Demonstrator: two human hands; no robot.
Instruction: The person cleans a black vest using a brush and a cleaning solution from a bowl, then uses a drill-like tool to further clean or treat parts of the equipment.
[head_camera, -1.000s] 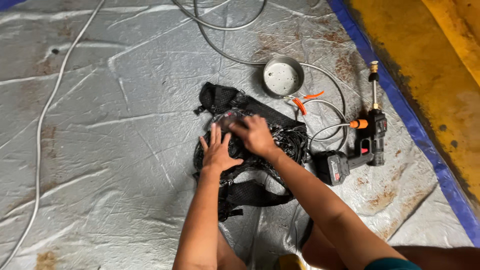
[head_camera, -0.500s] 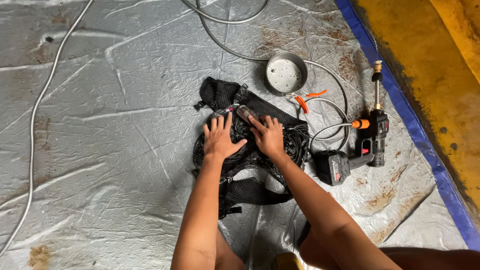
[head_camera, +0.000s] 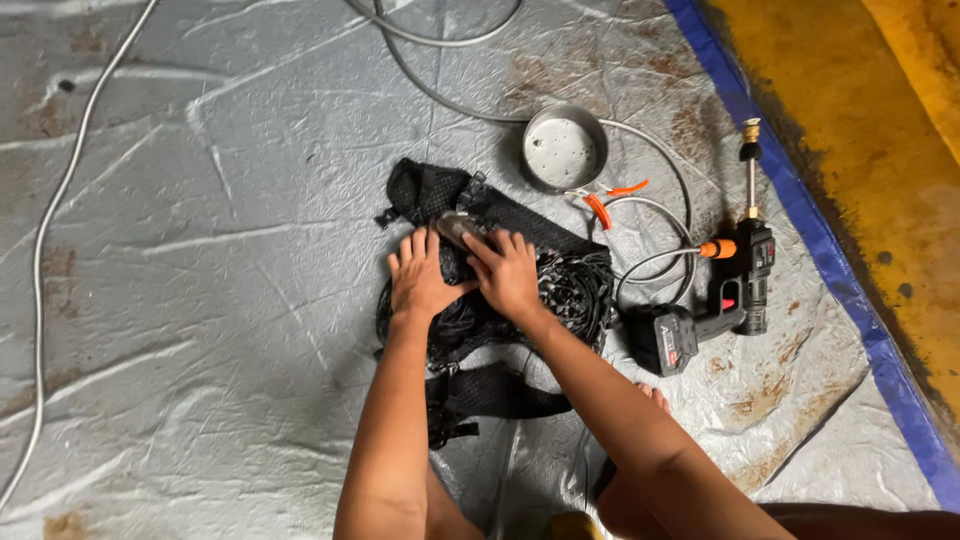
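**Both hands pressed on black mesh bag, small grey piece at the fingertips**

The black mesh bag (head_camera: 500, 290) lies flat on a grey tarpaulin (head_camera: 200, 300), roughly at centre of the head view, its straps trailing toward the person. The left hand (head_camera: 422, 275) rests palm-down on the bag's upper part, fingers spread and extended, gripping nothing. The right hand (head_camera: 508, 275) lies just beside it, likewise flat, with its fingertips touching a small grey rounded piece (head_camera: 458, 228) at the bag's top edge; whether that piece is pinched or merely pressed cannot be told.

Judgement: the step in hand appears to be working on the bag by hand, pressing or rubbing the fabric around the grey piece. The next move would call for a steady hold with one hand while the other works, since loose mesh bunches easily.

Nearby: a round metal bowl (head_camera: 565, 148) sits beyond the bag. A cordless spray gun (head_camera: 740, 285) with a brass nozzle lies to the right, well apart from the hands, with a grey hose (head_camera: 650, 262) looping from it. A blue border (head_camera: 800, 210) edges the tarpaulin against a yellow floor (head_camera: 870, 120).
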